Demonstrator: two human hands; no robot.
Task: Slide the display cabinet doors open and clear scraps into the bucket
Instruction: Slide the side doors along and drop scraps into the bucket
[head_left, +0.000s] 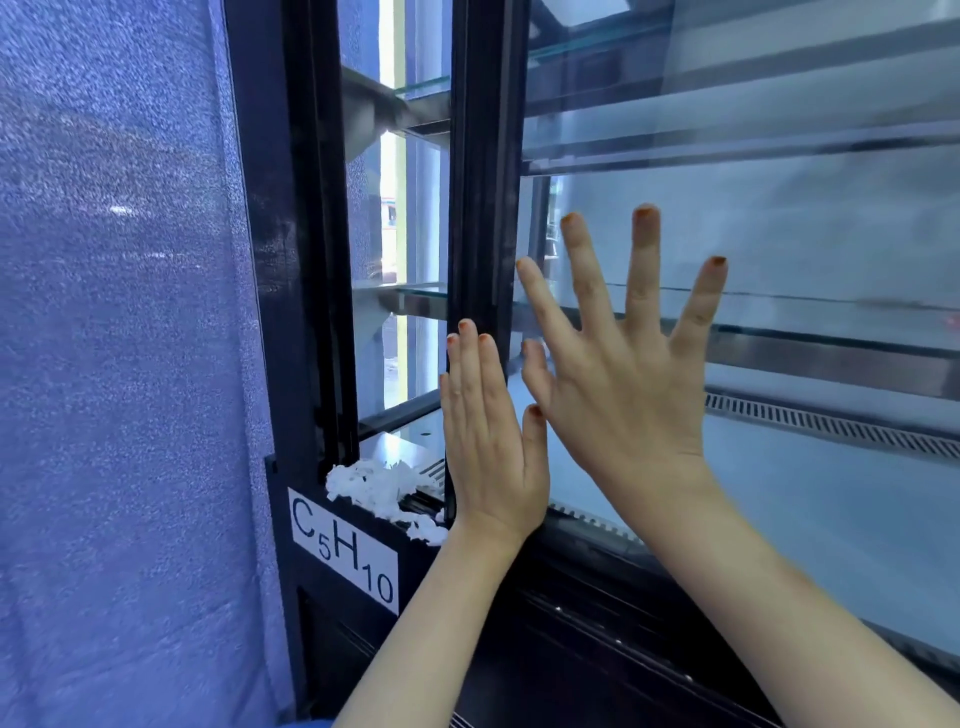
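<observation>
Flat palms are risking a slip on the smooth glass (779, 234). The scraps (379, 486), lying in the bottom track (423, 501) just beside the door (485, 182) edge, are threatening to jam it if it runs over them. The bucket is not showing. Neither grip is holding anything. The left hand (493, 447) is pressing straight fingers against the door's frame, and the right hand (623, 374) is lying splayed wide on the glass.
</observation>
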